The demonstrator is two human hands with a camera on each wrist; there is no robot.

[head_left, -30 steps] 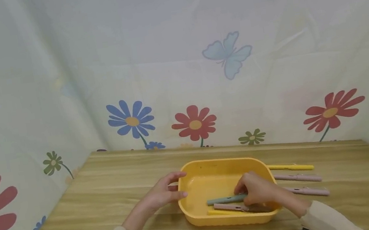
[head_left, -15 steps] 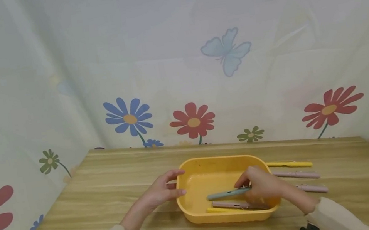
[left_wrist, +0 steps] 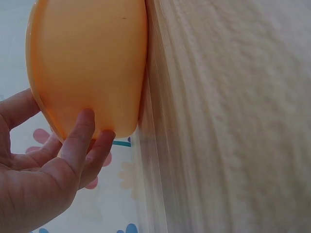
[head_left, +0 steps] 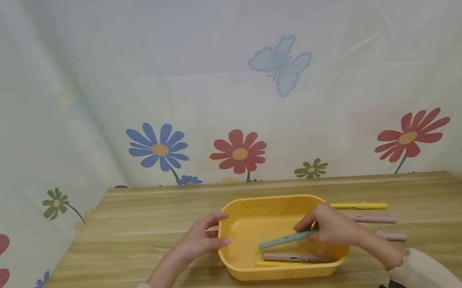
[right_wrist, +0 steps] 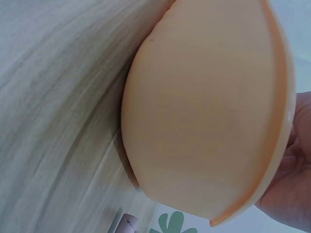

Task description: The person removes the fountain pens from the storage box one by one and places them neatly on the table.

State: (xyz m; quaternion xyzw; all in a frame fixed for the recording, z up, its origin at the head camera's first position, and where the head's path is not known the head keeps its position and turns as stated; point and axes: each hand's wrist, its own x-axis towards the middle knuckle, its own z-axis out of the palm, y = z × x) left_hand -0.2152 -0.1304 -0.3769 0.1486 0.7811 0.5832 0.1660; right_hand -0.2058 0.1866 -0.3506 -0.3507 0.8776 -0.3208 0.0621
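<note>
A yellow plastic basin stands on the table with pens inside. My left hand holds its left end, with fingertips on the outer wall in the left wrist view. Inside the basin, a teal pen is pinched by my right hand, its free end pointing left. Below it lie a pale mauve pen and a yellow pen, the latter partly hidden by the front wall. In the right wrist view the basin's wall hides the fingers and the pen.
Right of the basin, a yellow pen and two mauve pens lie on the wooden table; my right hand partly covers the nearest one. A flower-printed cloth hangs behind the table.
My right hand has lifted slightly and moved a little right with the teal pen, which now tilts up at its right end. The left hand keeps its place on the basin.
</note>
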